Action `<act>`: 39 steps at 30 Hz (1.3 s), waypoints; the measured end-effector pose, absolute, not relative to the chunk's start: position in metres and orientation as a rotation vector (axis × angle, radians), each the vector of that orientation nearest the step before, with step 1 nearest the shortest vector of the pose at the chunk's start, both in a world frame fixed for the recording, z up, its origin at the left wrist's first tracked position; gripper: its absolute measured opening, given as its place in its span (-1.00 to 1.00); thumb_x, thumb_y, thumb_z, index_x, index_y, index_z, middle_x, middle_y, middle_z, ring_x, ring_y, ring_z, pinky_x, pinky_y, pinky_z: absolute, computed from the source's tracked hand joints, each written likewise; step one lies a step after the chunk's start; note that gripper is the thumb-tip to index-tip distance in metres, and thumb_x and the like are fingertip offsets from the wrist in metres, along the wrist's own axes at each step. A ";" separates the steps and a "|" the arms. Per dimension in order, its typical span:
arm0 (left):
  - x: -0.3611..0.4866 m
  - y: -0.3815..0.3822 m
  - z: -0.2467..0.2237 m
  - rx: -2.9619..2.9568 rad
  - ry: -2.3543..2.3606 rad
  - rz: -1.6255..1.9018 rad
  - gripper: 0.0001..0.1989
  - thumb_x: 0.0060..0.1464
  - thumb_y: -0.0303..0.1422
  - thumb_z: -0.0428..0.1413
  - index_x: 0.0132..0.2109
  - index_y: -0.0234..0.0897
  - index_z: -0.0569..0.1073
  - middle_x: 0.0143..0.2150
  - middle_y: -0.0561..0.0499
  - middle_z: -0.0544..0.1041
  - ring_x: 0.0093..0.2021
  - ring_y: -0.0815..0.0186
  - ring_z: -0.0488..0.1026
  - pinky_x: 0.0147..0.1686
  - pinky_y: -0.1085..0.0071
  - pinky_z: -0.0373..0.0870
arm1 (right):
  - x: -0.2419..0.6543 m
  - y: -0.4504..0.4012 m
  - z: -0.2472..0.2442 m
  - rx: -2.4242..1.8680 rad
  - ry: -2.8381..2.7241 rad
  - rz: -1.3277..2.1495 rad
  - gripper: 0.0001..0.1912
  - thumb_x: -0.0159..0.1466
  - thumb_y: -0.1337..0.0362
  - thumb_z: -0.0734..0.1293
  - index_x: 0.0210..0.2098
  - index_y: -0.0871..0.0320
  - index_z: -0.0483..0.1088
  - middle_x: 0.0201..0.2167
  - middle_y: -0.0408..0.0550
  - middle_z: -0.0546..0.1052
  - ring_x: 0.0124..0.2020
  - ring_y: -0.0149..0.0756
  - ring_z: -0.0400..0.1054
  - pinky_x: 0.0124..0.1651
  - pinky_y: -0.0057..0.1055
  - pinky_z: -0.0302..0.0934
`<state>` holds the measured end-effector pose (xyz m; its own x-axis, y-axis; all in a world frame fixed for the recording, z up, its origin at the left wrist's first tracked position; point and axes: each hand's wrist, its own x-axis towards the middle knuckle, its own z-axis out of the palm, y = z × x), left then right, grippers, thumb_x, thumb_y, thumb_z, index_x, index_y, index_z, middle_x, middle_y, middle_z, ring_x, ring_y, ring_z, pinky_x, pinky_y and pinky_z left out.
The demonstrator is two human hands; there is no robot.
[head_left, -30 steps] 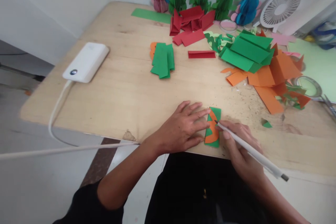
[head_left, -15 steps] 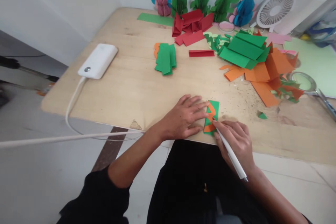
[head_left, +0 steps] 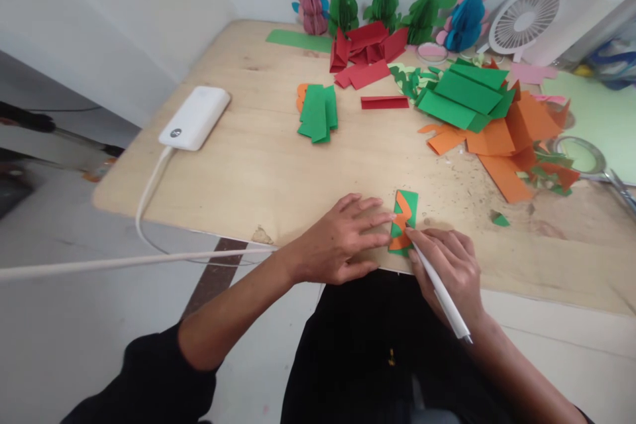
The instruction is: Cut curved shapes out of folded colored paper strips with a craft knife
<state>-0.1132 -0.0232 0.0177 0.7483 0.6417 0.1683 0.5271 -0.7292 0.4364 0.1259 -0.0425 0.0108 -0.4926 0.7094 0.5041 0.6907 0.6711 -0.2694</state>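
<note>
An orange curved paper cutout [head_left: 403, 213] lies on a green paper piece [head_left: 409, 200] near the table's front edge. My left hand [head_left: 342, 235] is spread flat at their left, with a fingertip at the cutout's left edge. A white pen [head_left: 442, 295] is held in my right hand [head_left: 454, 268], its tip end at the cutout's right side. The exact tip is hidden by my fingers.
Ahead lie green paper strips [head_left: 314, 112], a red strip [head_left: 384, 103], folded red papers [head_left: 365, 46], green folded papers [head_left: 467, 96] and orange papers [head_left: 511, 139]. Scissors [head_left: 619, 185] lie right. A white power bank [head_left: 195, 118] with a cable sits left. Paper figures [head_left: 382, 5] and a fan [head_left: 527, 18] stand behind.
My left hand has drawn back slightly to the left and down, uncovering more of the orange cutout. My right hand keeps the pen at its right side. The view has shifted slightly.
</note>
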 end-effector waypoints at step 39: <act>-0.118 -0.018 0.013 2.535 0.829 0.392 -0.61 0.16 -0.23 0.10 0.14 -0.12 0.43 0.35 -0.05 0.28 0.37 -0.03 0.07 0.34 -0.07 -0.12 | 0.108 -0.034 0.018 -1.357 -2.019 0.485 -0.87 0.35 0.25 0.24 -0.22 0.04 0.45 -0.34 -0.10 0.60 -0.27 -0.22 0.44 -0.12 -0.22 0.22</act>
<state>-0.1181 -0.0178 0.0133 0.7801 0.6126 0.1273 0.4873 -0.7225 0.4904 0.1076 -0.0342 0.0175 -0.2543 0.9166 0.3085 0.6766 0.3965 -0.6204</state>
